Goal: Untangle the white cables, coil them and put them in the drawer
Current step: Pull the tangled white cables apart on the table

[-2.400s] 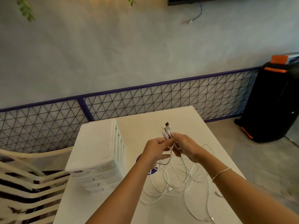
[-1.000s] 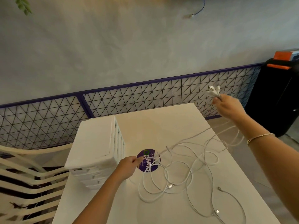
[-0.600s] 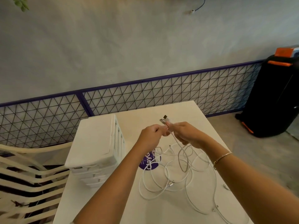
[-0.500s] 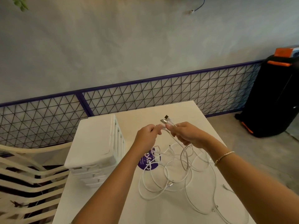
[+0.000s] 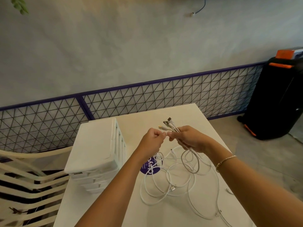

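Head view, the only 1. Step in hand: untangling, judged from the mess below; no coil made, nothing in a drawer yet.

Both hands are raised above the middle of the worktop point(image 5: 213, 210), close together, nearly touching. The right hand point(image 5: 188, 139) is curled round a bunch of the white cables point(image 5: 172, 182) just behind their plugs; about 4 plug ends point(image 5: 167, 123) fan out up and to the far left from its fist. The left hand point(image 5: 153, 139) pinches 1 strand between thumb and forefinger just beside the right hand's fingertips; which cable it holds I cannot tell. Both forearms come in from the near edge and converge; a bracelet point(image 5: 225, 161) sits on the right wrist.

From the right hand the strands drop to the worktop and spread in loose overlapping loops, partly over a purple round sticker point(image 5: 150, 167), with free ends trailing off to the near right. 1 grey braided-looking loop hangs just under the right hand.

The white drawer unit point(image 5: 95, 145) stands on the left of the worktop, drawer fronts facing right, all apparently closed.

Next move, as I judge it: keep the plug ends gathered and draw 1 cable out through the loops by its length, without tightening the crossings. Then coil it, and open a drawer.
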